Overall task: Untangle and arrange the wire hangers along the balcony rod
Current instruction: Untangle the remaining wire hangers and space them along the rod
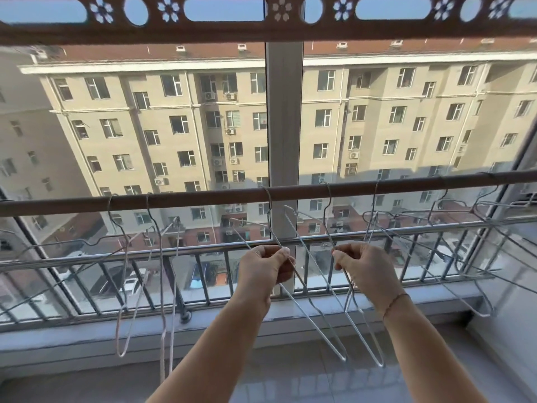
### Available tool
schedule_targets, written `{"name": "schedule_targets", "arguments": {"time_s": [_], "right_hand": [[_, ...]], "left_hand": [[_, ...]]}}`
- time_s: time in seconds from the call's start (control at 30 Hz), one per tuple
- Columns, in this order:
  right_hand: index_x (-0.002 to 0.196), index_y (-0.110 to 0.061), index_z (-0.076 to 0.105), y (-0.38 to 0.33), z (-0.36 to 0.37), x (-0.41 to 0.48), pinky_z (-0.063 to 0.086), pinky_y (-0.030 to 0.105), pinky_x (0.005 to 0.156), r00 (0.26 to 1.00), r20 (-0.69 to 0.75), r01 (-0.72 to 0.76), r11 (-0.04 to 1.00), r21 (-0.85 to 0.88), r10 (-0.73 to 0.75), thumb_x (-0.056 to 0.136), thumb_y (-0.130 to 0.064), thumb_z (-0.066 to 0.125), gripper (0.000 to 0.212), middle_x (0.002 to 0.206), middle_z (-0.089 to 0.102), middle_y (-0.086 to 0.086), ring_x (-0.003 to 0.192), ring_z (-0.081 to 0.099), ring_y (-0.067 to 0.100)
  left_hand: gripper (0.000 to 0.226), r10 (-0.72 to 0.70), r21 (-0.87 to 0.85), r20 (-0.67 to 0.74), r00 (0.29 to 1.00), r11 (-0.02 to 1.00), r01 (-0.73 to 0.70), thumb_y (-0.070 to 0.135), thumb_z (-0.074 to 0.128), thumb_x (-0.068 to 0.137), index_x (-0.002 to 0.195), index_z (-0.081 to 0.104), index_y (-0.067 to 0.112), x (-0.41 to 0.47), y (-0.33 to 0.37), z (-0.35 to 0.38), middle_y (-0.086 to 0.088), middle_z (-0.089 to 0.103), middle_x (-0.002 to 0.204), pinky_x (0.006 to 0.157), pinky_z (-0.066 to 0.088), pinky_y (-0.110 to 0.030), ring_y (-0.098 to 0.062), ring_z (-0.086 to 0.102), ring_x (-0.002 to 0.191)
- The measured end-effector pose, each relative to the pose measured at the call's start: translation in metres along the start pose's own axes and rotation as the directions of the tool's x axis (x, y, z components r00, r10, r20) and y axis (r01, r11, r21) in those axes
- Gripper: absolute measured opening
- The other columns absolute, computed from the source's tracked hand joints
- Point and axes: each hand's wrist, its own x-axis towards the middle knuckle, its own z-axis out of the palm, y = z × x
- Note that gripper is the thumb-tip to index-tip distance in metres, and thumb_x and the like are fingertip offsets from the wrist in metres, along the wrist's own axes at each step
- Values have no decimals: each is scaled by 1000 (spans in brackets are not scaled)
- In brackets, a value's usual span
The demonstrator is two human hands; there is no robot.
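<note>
- Gripping thin silver wire with both hands, I am working just below the rod [203,197], a smooth, round, brown bar that runs across the whole view in front of the window.
- My left hand [266,267] is pinched shut on the slanted wire of one hanger [312,308], thumb and forefinger pressed together around it.
- My right hand [363,267] is pinched the same way on the neighbouring hanger [364,335], fingertips closed on its bare metal strand.
- Both held hangers hook over the rod near its middle and hang turned nearly edge-on, so each reads as a long narrow loop with a tight rounded bend at the bottom; their wires cross close together between my hands.
- A thin reddish cord bracelet [396,302] sits on my right wrist.
- To the left, more hangers [162,286] dangle from the rod as slim, pale loops, with one stretched out sideways towards the left edge.
- To the right, a cluster of hangers [436,219] lies spread and overlapping, their notched shoulders and wavy bends crossing one another; I cannot tell which wire belongs to which.
- Behind them stands a grey metal railing [203,254] of straight bars, then glass.
- A carved brown wooden panel [261,27] with oval and flower cut-outs spans the top.
- Below is a pale, glossy window ledge [290,315].
</note>
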Motion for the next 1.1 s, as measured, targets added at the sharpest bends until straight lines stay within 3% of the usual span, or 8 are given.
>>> {"name": "schedule_targets", "arguments": {"time_s": [0.1, 0.3, 0.47, 0.6, 0.73, 0.9, 1.0, 1.1], "right_hand": [[77, -18, 67, -3, 2, -2, 44, 15, 50, 1000, 6, 21, 1000, 11, -21, 86, -16, 61, 11, 65, 68, 0, 53, 55, 10], [78, -17, 69, -6, 6, -6, 37, 14, 47, 999, 41, 1, 1000, 30, -2, 85, -18, 62, 10, 61, 68, 0, 40, 49, -2], [77, -20, 67, -11, 5, -19, 41, 26, 50, 997, 80, 19, 999, -28, -17, 87, -23, 59, 14, 60, 70, -2, 47, 44, 12], [84, -20, 67, -19, 7, -37, 40, 20, 50, 993, 111, 59, 993, -105, -47, 89, -26, 56, 13, 66, 71, -4, 43, 49, -1], [111, -15, 61, -31, 9, -59, 45, 26, 73, 998, 40, 60, 942, -330, -50, 90, -31, 54, 27, 95, 70, -1, 77, 57, 12], [107, -17, 62, -76, 32, -86, 50, 29, 73, 965, -101, 195, 923, -332, -240, 88, -25, 57, 22, 100, 68, 1, 78, 61, 18], [96, -22, 66, -112, 73, -97, 42, 16, 60, 955, -7, 286, 930, -229, -296, 87, -24, 60, 11, 77, 62, -15, 66, 53, -3], [92, -26, 66, -134, 132, -98, 51, 21, 73, 948, 122, 310, 936, -165, -293, 86, -29, 60, 9, 79, 65, -16, 74, 59, 1]], "left_hand": [[2, 9, -7, -9, 1000, 1000, -10, 3, 61, 87, 87, 63, 4, -5, 0, -1, -13, 68, 72, 55, 56, -24, -17, 64, 56], [3, 27, -17, -19, 999, 999, -28, 3, 62, 86, 85, 64, 5, -14, 0, -8, -10, 67, 68, 54, 56, -22, -18, 63, 59], [2, 44, -26, -45, 998, 999, -45, 5, 62, 86, 85, 64, 5, -25, -2, -20, -10, 66, 70, 55, 55, -20, -18, 61, 60], [5, 80, -19, -103, 991, 996, -82, 6, 62, 86, 91, 63, 4, -36, -4, -41, -12, 66, 75, 59, 56, -21, -18, 61, 64], [9, 187, 46, -157, 970, 982, -182, 10, 62, 88, 94, 62, 4, -51, 4, -70, -10, 68, 79, 68, 57, -27, -19, 64, 70], [10, 381, 200, -255, 889, 920, -338, 19, 63, 86, 93, 65, 12, -61, 24, -127, -10, 71, 82, 73, 57, -30, -18, 67, 74], [9, 514, 300, -334, 790, 853, -427, 21, 62, 87, 93, 65, 15, -60, 38, -169, -3, 68, 79, 61, 51, -15, -6, 63, 65], [9, 559, 358, -384, 735, 824, -439, 20, 62, 87, 94, 64, 15, -52, 47, -208, 2, 66, 82, 62, 48, -8, -9, 62, 74]]}}
